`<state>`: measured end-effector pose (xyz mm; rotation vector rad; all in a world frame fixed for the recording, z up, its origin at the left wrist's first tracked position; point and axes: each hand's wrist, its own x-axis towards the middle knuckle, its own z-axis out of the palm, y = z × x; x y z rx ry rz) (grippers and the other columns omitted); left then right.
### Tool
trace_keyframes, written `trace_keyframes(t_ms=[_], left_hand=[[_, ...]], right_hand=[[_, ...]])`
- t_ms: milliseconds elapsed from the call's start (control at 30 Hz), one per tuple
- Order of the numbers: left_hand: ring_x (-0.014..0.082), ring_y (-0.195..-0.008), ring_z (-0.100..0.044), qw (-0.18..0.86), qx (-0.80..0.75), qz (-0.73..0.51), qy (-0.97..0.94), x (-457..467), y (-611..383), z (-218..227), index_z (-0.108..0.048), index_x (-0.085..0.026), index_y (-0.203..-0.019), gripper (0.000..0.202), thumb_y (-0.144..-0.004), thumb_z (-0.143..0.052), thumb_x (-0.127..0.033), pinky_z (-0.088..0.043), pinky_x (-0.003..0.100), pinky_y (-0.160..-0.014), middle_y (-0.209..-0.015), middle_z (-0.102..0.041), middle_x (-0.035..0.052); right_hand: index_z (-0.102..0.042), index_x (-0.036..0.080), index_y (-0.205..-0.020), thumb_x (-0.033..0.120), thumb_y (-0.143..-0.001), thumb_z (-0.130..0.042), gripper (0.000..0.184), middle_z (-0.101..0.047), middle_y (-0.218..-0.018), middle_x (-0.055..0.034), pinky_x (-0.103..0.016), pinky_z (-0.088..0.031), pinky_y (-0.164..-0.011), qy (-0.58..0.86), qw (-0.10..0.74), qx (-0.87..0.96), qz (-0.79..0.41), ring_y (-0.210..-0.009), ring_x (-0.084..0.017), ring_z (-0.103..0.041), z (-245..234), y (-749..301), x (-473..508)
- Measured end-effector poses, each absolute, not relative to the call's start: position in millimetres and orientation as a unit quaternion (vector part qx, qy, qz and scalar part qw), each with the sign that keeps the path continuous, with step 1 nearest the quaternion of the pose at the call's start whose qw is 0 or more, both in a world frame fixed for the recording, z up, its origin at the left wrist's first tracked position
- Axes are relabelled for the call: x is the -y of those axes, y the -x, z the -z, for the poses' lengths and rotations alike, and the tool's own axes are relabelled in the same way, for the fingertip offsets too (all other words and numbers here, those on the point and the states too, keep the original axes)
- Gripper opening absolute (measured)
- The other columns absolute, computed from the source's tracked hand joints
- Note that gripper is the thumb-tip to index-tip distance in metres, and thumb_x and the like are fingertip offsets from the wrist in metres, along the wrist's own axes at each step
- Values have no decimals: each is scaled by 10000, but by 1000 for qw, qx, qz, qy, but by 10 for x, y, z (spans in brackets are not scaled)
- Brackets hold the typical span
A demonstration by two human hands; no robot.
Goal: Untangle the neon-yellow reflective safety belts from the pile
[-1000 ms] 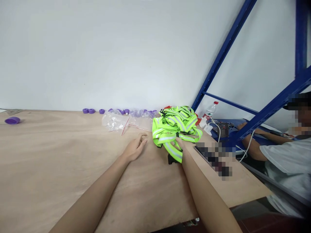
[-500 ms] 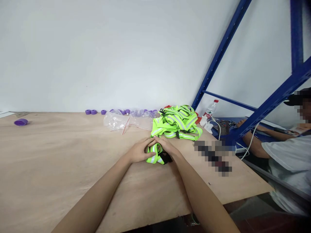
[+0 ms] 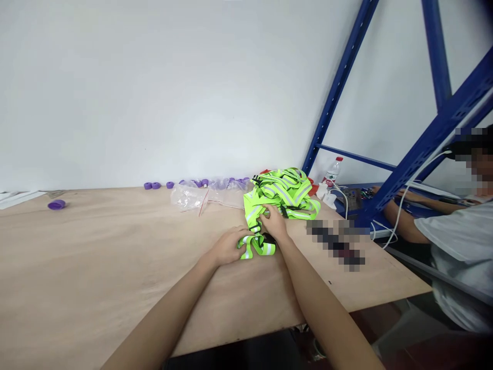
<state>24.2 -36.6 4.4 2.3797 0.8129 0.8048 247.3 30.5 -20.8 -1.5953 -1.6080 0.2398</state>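
A heap of neon-yellow reflective straps (image 3: 285, 192) lies on the wooden table (image 3: 96, 267) near its back right. One strap (image 3: 259, 247) with a black buckle has been drawn out toward me. My left hand (image 3: 228, 246) rests on its left end, fingers curled over it. My right hand (image 3: 274, 222) pinches the strap where it leaves the heap.
A clear plastic bag (image 3: 188, 198) and several purple caps (image 3: 154, 185) sit along the wall; one purple cap (image 3: 56, 205) lies far left. A water bottle (image 3: 331, 174) and blue rack posts (image 3: 416, 154) stand at right, where another person (image 3: 450, 231) sits.
My right hand has gone from the small strap bundle up to the heap's edge. My left hand stays on the bundle. The camera view has shifted slightly right.
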Motion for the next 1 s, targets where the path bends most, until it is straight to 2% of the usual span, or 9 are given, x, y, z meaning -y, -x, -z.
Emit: trace_keyframes(t_ms=[133,300,467,533,633,733,800,900,1000], left_hand=[[236,-1037,-608,269,-299,-308,-862,498,-260,-89,-703,-197,-968,339,-711,-524,-66,-465,353,-937,-1089,-666,78],[172,-792,-587,340,-294,-363,-816,740,-188,-72,-593,-182,-689,218,-631,-449,-29,-450,279,-751,-804,-626,27],[133,-630,-480,408,-357,-368,-755,1085,139,-105,-460,-186,-630,93,-635,-421,-102,-375,238,-605,-636,-503,-13],[127,-609,-456,441,-382,-360,-728,1222,356,-132,-436,-189,-639,51,-669,-450,-150,-361,232,-577,-625,-489,-19],[124,-585,-431,458,-415,-346,-706,1379,771,-174,-441,-189,-645,114,-722,-509,-240,-358,234,-560,-606,-468,-27],[144,-599,-475,423,-454,-336,-708,1438,1236,-249,-488,-188,-667,160,-757,-518,-318,-392,249,-568,-633,-523,-13],[185,-709,-569,371,-505,-317,-711,1421,1499,-335,-555,-190,-721,129,-762,-493,-295,-462,283,-670,-743,-623,15],[261,-939,-633,247,-606,-309,-689,1354,1707,-488,-627,-193,-899,261,-743,-455,-311,-500,365,-844,-1003,-694,67],[319,-1093,-609,107,-680,-305,-658,1317,1653,-570,-598,-178,-1150,461,-801,-438,-434,-471,464,-955,-1202,-657,124]], right_hand=[[-584,168,-1230,389,-818,-548,469,-670,-1119,-139,-433,-473,-888,639,471,589,-151,-949,-287,-622,243,-2494,-340],[-545,120,-1284,421,-828,-530,546,-611,-1271,-214,-475,-433,-981,643,533,520,-178,-1120,-334,-591,287,-2578,-423],[-464,118,-1380,351,-765,-598,671,-539,-1392,-218,-414,-479,-955,607,596,484,-204,-1058,-282,-646,336,-2652,-501],[-487,146,-1362,353,-752,-627,659,-577,-1365,-185,-402,-491,-948,580,620,481,-219,-1065,-279,-655,348,-2659,-513],[-495,170,-1349,380,-765,-626,634,-630,-1311,-142,-388,-485,-970,577,626,480,-210,-1112,-265,-645,357,-2659,-525],[-523,179,-1314,403,-789,-594,575,-662,-1264,-122,-375,-488,-950,607,614,472,-178,-1110,-254,-643,350,-2659,-533],[-592,176,-1214,423,-804,-569,480,-690,-1201,-123,-372,-489,-920,624,606,465,-166,-1067,-258,-649,332,-2659,-526],[-666,181,-919,461,-830,-521,328,-735,-980,-115,-355,-484,-845,643,592,461,-149,-938,-262,-652,284,-2648,-475],[-580,213,-655,483,-847,-494,342,-691,-729,-81,-323,-445,-734,661,570,471,-128,-755,-239,-607,229,-2624,-377]])
